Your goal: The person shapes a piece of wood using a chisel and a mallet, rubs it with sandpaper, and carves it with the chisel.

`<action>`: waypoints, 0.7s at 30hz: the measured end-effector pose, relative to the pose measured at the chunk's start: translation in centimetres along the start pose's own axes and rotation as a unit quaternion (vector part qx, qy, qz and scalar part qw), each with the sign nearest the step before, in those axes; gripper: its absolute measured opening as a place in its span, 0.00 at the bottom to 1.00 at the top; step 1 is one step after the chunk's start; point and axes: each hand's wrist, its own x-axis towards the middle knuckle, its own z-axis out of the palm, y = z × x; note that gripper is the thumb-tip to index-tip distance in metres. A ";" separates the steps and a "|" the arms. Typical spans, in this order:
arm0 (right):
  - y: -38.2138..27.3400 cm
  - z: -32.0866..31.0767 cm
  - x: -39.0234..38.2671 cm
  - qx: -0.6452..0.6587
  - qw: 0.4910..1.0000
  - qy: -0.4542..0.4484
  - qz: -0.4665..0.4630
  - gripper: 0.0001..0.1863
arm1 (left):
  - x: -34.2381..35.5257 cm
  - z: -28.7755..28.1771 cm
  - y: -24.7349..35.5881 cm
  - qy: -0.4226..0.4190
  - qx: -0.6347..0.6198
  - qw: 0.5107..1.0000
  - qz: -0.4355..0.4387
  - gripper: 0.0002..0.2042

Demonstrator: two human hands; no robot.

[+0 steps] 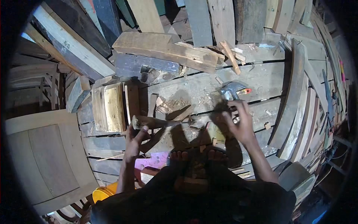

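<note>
A chisel (pixel 149 121) with a thick worn wooden handle and flat blade lies sideways in my left hand (pixel 134 142), its blade pointing right. My right hand (pixel 240 125) hovers over the planks with bent fingers and thumb apart, just below a metal-headed tool that looks like a hammer (pixel 231 91), with a red bit at its right. Wood shavings (pixel 175 102) and small offcuts (pixel 162 106) lie between my hands. A bundle of short boards (pixel 110 106) stands just above my left hand. My bare toes show at the lower middle.
Planks and beams (pixel 167 52) lie across the back, with long curved boards (pixel 287 104) along the right. A wooden panel (pixel 46 160) is at the left, beside a yellow bucket (pixel 102 194). A pink board (pixel 153 160) lies near my feet on the plank platform (pixel 253 76).
</note>
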 end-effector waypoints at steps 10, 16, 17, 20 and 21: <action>-3.9 14.3 -2.3 -0.029 0.965 -0.163 -0.201 0.26 | -1.7 1.2 -0.7 -0.060 -0.105 0.993 -0.005 0.18; -0.7 12.3 0.6 -0.004 0.943 -0.229 -0.240 0.17 | -0.4 2.3 0.7 -0.113 -0.044 0.987 0.103 0.30; -0.9 11.2 1.1 -0.010 0.958 -0.226 -0.177 0.16 | -0.3 2.5 1.7 -0.139 0.007 0.987 0.078 0.31; -1.6 6.5 3.2 0.030 0.992 -0.093 -0.081 0.16 | 1.3 2.1 1.2 -0.163 0.160 0.974 0.005 0.29; -1.0 5.4 3.9 0.005 0.996 -0.069 -0.050 0.16 | 1.6 1.7 0.0 -0.156 0.226 0.962 -0.005 0.25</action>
